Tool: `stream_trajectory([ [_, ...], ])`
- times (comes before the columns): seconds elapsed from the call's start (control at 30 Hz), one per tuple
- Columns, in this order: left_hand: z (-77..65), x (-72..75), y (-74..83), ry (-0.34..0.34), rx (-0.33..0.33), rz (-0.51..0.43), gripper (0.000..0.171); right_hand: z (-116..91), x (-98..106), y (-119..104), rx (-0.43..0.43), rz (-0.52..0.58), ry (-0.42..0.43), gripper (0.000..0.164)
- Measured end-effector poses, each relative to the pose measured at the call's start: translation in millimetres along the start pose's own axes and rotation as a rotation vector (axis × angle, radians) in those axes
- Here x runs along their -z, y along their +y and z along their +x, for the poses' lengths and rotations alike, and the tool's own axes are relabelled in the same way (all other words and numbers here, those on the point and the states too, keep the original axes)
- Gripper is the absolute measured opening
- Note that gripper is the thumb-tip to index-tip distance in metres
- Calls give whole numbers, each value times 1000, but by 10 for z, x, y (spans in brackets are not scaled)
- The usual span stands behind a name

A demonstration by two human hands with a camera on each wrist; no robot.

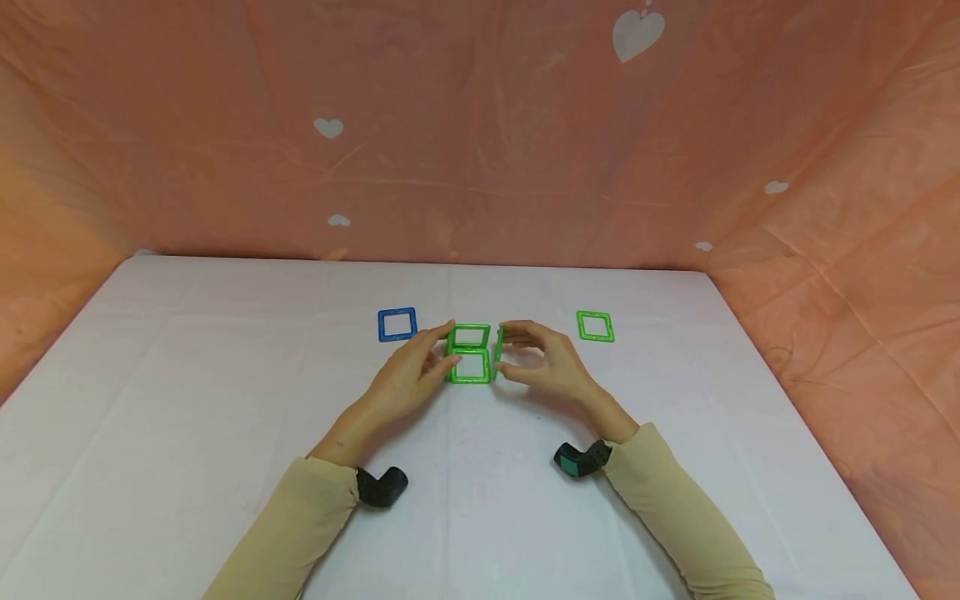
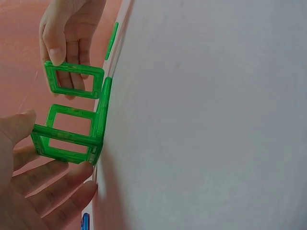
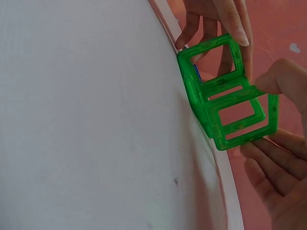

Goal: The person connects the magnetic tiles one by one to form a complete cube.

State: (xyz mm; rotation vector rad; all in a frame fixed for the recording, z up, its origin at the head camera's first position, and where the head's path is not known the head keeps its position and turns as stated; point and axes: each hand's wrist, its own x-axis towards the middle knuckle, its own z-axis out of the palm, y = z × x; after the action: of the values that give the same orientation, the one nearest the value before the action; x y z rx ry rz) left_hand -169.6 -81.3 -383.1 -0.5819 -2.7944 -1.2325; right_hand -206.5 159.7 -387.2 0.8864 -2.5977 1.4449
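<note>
Three joined green square magnetic tiles [image 1: 470, 381] form a corner in the middle of the table: one lies flat, one stands at the back and one on the left. My left hand [image 1: 397, 379] holds the left upright tile between thumb and fingers, as the left wrist view shows. Just to the right of the flat tile, my right hand [image 1: 551, 367] pinches another green square tile [image 2: 74, 91] upright, its thumb at one edge and fingers at the opposite one. In the head view a narrow gap separates that tile from the joined group.
A blue square tile [image 1: 381, 327] lies flat behind my left hand. Another green tile [image 1: 596, 337] lies flat at the back right. The white table [image 1: 187, 375] ends at an orange cloth [image 1: 480, 167] printed with hearts.
</note>
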Motion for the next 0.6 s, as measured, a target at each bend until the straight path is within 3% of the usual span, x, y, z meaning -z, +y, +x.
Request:
stream_trajectory([
  [0.2, 2, -2, 6, 3, -3, 1, 54, 5, -13, -2, -3, 68, -30, 55],
  [0.6, -6, 8, 23, -12, 24, -2, 54, -9, -12, -23, -91, 139, -119, 59],
])
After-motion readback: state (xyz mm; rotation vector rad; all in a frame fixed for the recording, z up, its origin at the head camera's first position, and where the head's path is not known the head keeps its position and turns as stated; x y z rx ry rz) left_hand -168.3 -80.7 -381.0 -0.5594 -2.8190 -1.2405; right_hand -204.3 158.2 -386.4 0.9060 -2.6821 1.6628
